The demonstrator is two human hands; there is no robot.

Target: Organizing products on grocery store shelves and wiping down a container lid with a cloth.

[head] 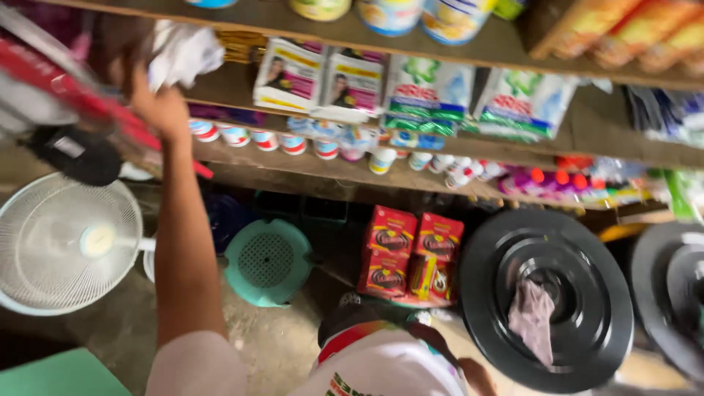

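Wooden shelves (587, 125) run right across the view, stacked in tiers, and below them two big black round discs (546, 297) lean at the right, the second cut off by the edge, with one pinkish rag (532, 319) draped over the centre of the nearer one. Over on the left sits one white fan (62, 246) with its round grille facing up, and just beside it one teal plastic stool (268, 262) with a perforated top, standing on the concrete floor (279, 345). Between stool and disc, four red boxes (409, 253) are stacked two by two. Up on the middle shelf, two white packets with a printed picture (323, 77) stand side by side, and next to them two white-and-green bags (473, 99). One tier down, a row of small white pots with red bands (293, 143) lines the shelf edge, too blurred to count. Now the left hand (158, 106) is up high at the shelf, arm stretched straight from the bottom of the view, its grip closed on one crumpled white cloth (183, 51) held against the upper shelf at top left. The right hand (477, 378) barely peeks in at the bottom edge near the disc; whether its grip is wide or closed, I cannot tell.
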